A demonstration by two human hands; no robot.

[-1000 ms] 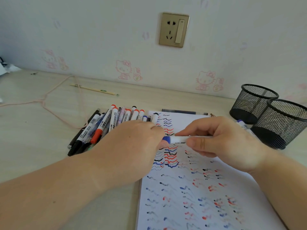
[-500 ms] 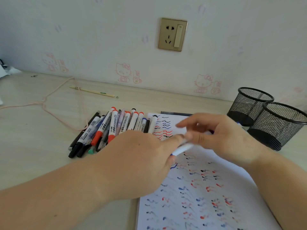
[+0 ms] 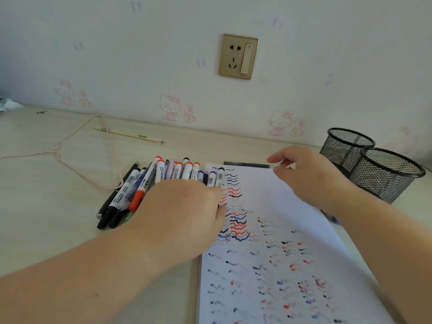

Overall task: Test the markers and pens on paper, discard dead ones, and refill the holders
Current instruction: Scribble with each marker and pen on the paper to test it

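Two hands over the table (image 3: 42, 197), pale wood-grain laminate, smooth and matte. Step in hand, as judged: between tests, with one marker set down among the row and the next to be chosen. Paper (image 3: 275, 265): a large white sheet, flat, its left edge just beside the marker row, covered in short wavy test strokes in red, blue and black; bold zigzags near the top left, fainter blurred dabs lower down. Holders (image 3: 383, 174): two black wire-mesh cups, round, upright, touching each other at the far right; no pens seen standing in them, so the refill is not yet done. Left hand (image 3: 184, 211): palm down on the near ends of the markers (image 3: 163, 178), fingers curled under and hidden, so I cannot tell whether it grips one. Markers: more than a dozen plastic barrels side by side, mostly white with red, blue or black caps, darker pens at the left. Right hand (image 3: 311, 176): raised over the paper's top edge, fingers loosely bent, holding nothing visible. A dark pen (image 3: 245, 164) lies beyond the paper. Next move calls for: picking one untested barrel from the row, uncapping with both hands, then a stroke on a bare patch of paper; bare space remains in the upper middle.
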